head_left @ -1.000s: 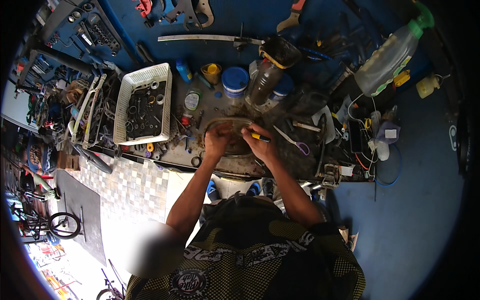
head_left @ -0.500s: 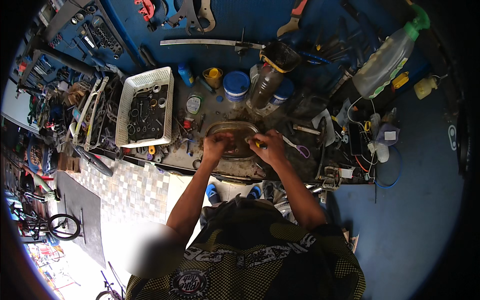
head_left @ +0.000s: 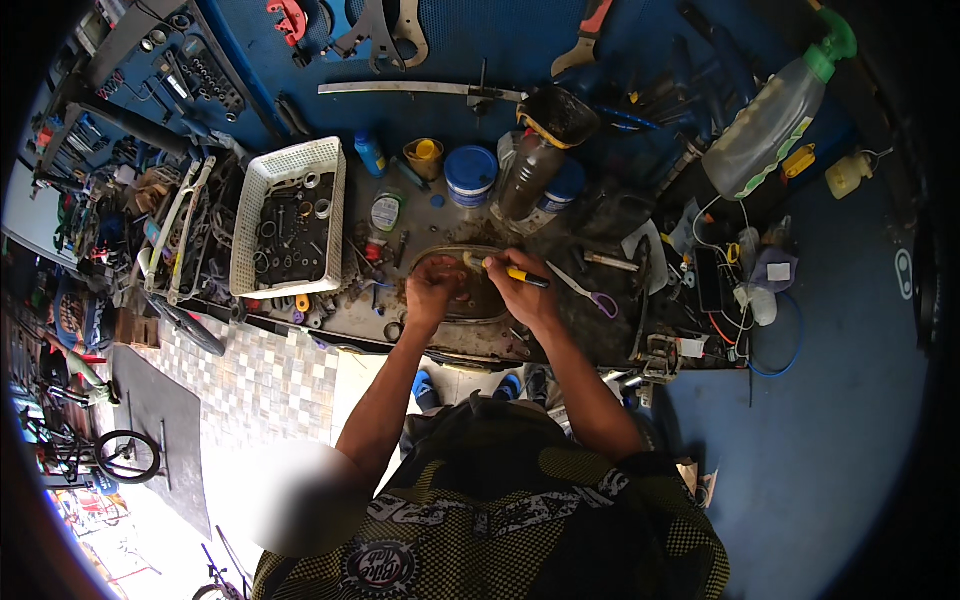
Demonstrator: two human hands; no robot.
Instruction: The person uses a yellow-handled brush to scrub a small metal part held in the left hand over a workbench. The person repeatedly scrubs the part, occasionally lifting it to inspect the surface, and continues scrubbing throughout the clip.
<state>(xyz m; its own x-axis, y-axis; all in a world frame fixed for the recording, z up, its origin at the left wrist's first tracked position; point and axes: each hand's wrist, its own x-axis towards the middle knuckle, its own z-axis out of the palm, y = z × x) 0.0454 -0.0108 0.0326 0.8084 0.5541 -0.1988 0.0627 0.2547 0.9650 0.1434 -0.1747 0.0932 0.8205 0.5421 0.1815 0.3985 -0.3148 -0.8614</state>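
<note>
Over an oval metal tray (head_left: 478,321) of brownish liquid, both my hands are at work. My right hand (head_left: 520,292) is closed around a brush (head_left: 528,276) with a yellow and black handle; its pale bristle end points left over the tray. My left hand (head_left: 430,292) is at the tray's left side with its fingers curled. Whatever those fingers hold is too small and dark to make out. Just right of my right hand lie scissors (head_left: 604,304) with purple handles.
A white basket (head_left: 338,215) of small metal parts stands at the left. Behind the tray are a blue-lidded tub (head_left: 471,170), a yellow cup (head_left: 425,155) and a clear bottle (head_left: 386,210). A spray bottle (head_left: 770,130) hangs at the right, above cables and a phone (head_left: 708,280).
The brush in my right hand has turned so its handle shows, its bristle end now nearer my left hand. My right hand has shifted slightly left. My left hand stays over the tray.
</note>
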